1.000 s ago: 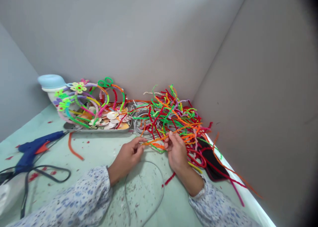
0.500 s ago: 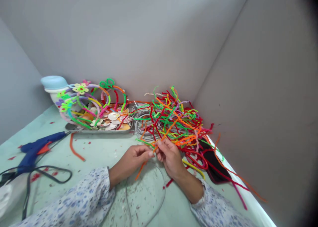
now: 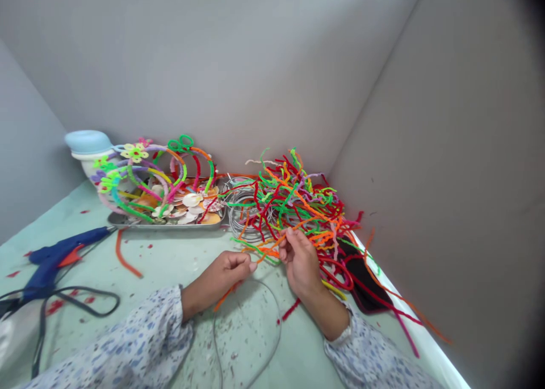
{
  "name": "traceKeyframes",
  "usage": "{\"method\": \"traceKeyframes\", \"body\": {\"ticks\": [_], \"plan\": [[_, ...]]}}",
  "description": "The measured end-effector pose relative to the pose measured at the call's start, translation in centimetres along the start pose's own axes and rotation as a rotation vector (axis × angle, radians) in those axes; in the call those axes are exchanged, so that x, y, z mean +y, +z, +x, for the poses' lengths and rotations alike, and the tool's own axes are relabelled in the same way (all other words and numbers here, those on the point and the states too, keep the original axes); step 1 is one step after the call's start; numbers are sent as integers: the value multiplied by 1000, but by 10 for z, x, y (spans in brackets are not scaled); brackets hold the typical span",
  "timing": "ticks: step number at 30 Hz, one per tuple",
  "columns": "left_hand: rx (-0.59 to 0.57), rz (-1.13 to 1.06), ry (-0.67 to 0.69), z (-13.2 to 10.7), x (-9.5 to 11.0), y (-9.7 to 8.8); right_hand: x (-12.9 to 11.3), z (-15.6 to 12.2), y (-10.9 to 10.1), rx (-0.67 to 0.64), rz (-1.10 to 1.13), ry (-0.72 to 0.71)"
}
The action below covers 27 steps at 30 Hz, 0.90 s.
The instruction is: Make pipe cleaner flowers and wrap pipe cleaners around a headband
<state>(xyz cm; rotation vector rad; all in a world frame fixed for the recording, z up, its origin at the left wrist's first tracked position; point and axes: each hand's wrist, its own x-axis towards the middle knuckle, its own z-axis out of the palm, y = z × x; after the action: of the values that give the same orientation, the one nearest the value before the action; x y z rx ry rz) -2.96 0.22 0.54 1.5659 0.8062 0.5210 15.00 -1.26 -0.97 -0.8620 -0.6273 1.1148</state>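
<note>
An orange pipe cleaner [image 3: 268, 252] stretches at a slant between my two hands. My left hand [image 3: 225, 275] pinches it between thumb and forefinger, and a short orange tail sticks out below the fingers. Higher and to the right, my right hand [image 3: 300, 264] grips it with fingers pressed together, with more orange running up past the fingertips toward the pile. Below the hands, a loop of grey wire [image 3: 279, 332] lies on the table. Just behind my right hand is a tangled heap of coloured pipe cleaners [image 3: 298, 201].
A metal tray [image 3: 170, 226] of seashells holds pipe-cleaner headbands [image 3: 183, 162]. Coiled wire [image 3: 238, 224] lies beside it. At left are a blue glue gun [image 3: 51, 258] with its cord, a white bottle [image 3: 91, 150], and an orange strip [image 3: 123, 258]. A dark phone [image 3: 370, 289] lies right.
My hands have moved apart: the right up and rightward, the left slightly leftward. More of the orange pipe cleaner now shows between them.
</note>
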Motion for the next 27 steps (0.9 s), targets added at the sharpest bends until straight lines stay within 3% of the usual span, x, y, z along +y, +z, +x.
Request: {"method": "traceKeyframes", "body": {"ticks": [9, 13, 18, 27], "plan": [[9, 45, 14, 0, 2, -1, -4, 1, 1, 32, 22, 28], [-5, 36, 2, 1, -2, -3, -8, 5, 1, 40, 17, -37], [-27, 39, -4, 1, -3, -5, -22, 14, -4, 127, -19, -120], [4, -15, 4, 2, -1, -5, -54, 22, -3, 165, -192, -161]]}}
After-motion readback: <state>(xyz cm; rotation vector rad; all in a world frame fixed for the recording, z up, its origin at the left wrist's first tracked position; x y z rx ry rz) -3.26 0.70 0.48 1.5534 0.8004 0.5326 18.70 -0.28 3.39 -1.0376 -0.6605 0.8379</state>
